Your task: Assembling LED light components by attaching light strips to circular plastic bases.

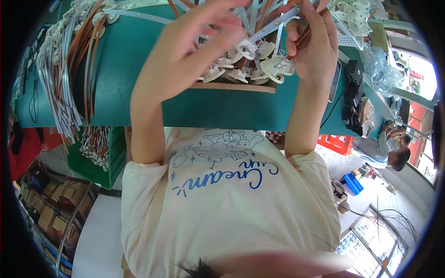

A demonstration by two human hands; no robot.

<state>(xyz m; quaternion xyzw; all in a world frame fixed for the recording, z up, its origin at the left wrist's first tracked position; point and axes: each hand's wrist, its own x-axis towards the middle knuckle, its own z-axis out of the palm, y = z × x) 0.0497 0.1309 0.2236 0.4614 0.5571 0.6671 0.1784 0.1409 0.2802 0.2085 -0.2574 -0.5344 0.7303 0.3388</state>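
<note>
Right hand (311,44) is closed around a bundle of grey strips (278,23), thumb on the near side, fingers wrapped behind. White plastic clips (273,67) hang off the strip ends just left of the palm. Left hand (194,41) is blurred, fingers spread and half open, fingertips at the same bundle; cannot tell if it actually grips anything.

Bundle sits high over the far middle of the green table (139,92), between both hands.

Around it: long loose pile of white and brown strips (69,78) draped along the table's left edge, ends hanging over. Another heap of white clips (352,14) far right. Crumpled clear plastic bag (380,69) at the right, black device with cable (354,88) near it, phone (335,83) partly hidden behind the right wrist.

Shallow brown tray (236,86) under the hands, more white clips in it; forearms block most of it. Green crate (99,157) below the table on the left holds strips with white ends. Cardboard boxes (51,213) on shelves near left.

Another person (389,148) sits at the right.
</note>
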